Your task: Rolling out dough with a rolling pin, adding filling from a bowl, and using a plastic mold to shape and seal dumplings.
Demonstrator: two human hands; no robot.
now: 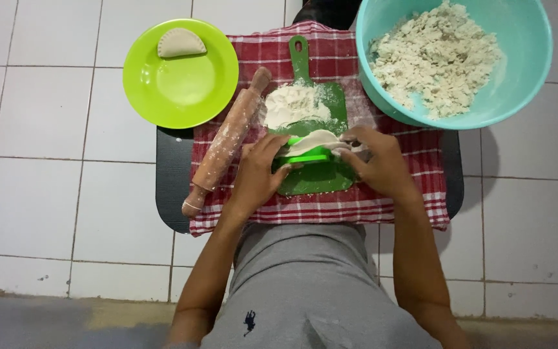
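Both hands are working at the middle of the green plastic cutting board (314, 178), which is lying on a red-and-white checked cloth (421, 207) over a dark mat (172, 187) on the white tiled floor (33, 194). The left hand (258, 169) is pinching the left end of a small bright-green plastic dumpling mould (310, 155), fingers curled in; the right hand (377, 158) is pinching the right edge of the thin white dough round (314, 139) draped over that mould. Step in hand, by my reading: seating the dough sheet in the press. Next move probably calls for centring the sheet evenly, then filling. A flour heap (295, 103) is sitting at 12 o'clock from the hands, the floured wooden rolling pin (227, 142) at 9 to 10, the teal plastic bowl of crumbly white filling (437, 58) at 1 to 2, and the lime-green round plate (182, 81) with one finished half-moon dumpling (181, 42) at 10 to 11.
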